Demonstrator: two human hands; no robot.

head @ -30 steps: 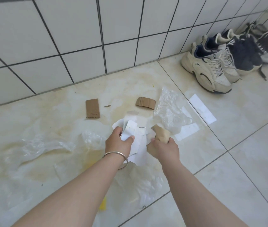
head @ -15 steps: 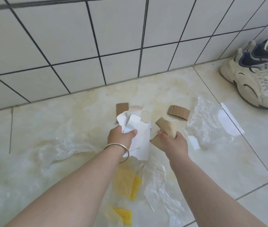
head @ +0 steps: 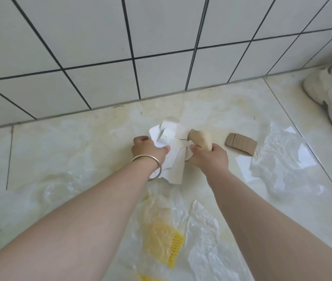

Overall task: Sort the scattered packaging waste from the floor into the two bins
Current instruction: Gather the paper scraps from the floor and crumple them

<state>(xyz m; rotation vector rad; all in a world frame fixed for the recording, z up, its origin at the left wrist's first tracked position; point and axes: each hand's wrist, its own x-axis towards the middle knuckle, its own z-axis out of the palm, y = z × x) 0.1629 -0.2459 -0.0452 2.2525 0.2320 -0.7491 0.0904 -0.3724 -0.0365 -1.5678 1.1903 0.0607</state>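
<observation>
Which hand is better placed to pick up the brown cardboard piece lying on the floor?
Right. The right hand is beside the cardboard piece, though it already holds a tan piece. The left hand is farther away, holding white paper.

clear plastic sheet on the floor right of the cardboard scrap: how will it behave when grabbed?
The clear plastic sheet is thin and wrinkled, so it will probably be floppy and crumple rather than lift flat. It looks very light and may drift or cling. White paper pieces show at its edges; whether they lie over or under it is unclear, so they may drag along.
</observation>
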